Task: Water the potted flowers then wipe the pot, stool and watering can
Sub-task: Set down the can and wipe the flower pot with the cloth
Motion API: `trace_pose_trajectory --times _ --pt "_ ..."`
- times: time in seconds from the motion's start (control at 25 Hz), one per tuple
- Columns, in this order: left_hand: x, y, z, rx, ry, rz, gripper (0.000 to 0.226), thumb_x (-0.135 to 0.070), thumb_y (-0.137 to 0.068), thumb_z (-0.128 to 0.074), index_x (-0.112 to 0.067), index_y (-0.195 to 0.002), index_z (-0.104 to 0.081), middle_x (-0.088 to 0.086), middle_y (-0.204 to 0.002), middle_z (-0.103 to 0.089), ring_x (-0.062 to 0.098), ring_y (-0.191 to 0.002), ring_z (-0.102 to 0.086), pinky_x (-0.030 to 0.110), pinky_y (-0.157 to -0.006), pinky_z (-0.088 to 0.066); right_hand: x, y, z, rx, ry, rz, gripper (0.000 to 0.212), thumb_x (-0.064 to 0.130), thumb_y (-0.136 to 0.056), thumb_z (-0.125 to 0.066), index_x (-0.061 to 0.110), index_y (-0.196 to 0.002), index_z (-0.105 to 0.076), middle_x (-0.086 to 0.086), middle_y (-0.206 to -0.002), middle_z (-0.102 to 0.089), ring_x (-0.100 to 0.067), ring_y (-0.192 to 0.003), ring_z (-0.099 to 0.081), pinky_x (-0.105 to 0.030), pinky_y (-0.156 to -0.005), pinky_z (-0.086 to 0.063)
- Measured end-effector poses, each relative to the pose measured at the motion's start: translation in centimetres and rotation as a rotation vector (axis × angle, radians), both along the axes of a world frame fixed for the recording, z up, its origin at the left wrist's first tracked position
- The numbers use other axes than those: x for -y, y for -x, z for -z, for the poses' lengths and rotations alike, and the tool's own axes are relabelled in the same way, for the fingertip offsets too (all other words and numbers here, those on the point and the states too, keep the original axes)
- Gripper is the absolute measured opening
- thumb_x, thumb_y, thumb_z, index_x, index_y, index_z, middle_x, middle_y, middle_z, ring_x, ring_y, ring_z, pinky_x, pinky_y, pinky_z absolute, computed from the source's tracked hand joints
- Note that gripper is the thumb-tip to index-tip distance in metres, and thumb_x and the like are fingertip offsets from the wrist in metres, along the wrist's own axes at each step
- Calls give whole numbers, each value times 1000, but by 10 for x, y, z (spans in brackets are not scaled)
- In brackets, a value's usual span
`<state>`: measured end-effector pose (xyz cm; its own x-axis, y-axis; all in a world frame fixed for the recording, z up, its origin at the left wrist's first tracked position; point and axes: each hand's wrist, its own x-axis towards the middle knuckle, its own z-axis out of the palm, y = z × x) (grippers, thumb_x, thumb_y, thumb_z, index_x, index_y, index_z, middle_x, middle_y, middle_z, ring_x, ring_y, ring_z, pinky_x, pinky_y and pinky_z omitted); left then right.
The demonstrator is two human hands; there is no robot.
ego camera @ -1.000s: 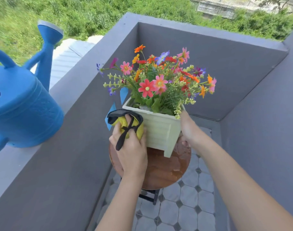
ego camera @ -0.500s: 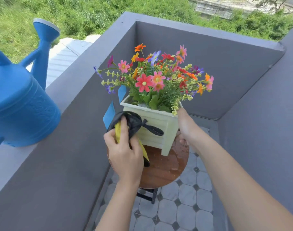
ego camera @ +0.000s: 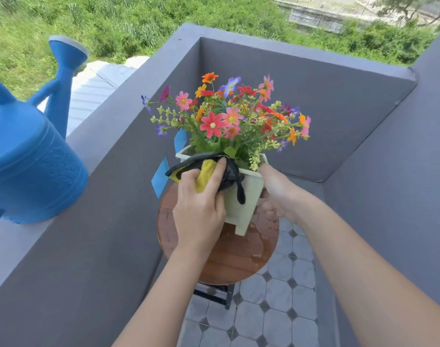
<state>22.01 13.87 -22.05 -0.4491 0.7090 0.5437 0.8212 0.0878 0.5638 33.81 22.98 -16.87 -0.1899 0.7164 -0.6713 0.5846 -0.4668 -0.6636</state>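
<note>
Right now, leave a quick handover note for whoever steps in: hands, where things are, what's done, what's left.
Left hand: presses the yellow and black cloth on the pot near its rim.
Right hand: grips the pot's right side, steadying it.
The pot of flowers stands on the round stool, whose top shows water drops.
The blue watering can sits on the wall ledge.
Done: watering, apparently.
Left: finish the pot, then the stool and watering can.
</note>
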Motion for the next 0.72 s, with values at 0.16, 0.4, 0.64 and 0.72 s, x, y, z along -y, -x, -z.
trace_pose_trajectory --times 0.16,0.4,0.64,0.72 --pt "12 -18 35 -347 11 257 45 -12 -82 -51 -31 -123 -54 5 -106 -42 29 -78 -52 33 -52 -48 -3 5 5 -43 -30 101 34 47 -89 -24 23 -81 -47 -7 -86 -53 -25 -74 -56 -33 -71 -45" --pt "52 -12 66 -417 -13 325 36 -6 -90 -41 -26 -114 -58 4 -102 -43 23 -77 -44 30 -45 -49 -1 5 6 35 -13 62 40 50 -92 -17 29 -116 -41 -10 -123 -52 -33 -101 -56 -29 -51 -27" --pt "25 -9 27 -173 30 -18 58 -4 -76 -58 -32 -125 -48 6 -107 -38 27 -89 -45 32 -47 -48 3 9 3 48 -20 68 58 49 -95 -15 21 -143 -34 -13 -130 -54 -32 -103 -56 -33 -73 -38" --pt "33 -14 45 -311 104 193 50 -9 -79 -57 -33 -122 -52 5 -107 -39 29 -84 -52 31 -42 -49 5 9 1 45 -35 94 47 49 -95 -15 17 -113 -44 -8 -91 -51 -24 -70 -48 -28 -53 -33"
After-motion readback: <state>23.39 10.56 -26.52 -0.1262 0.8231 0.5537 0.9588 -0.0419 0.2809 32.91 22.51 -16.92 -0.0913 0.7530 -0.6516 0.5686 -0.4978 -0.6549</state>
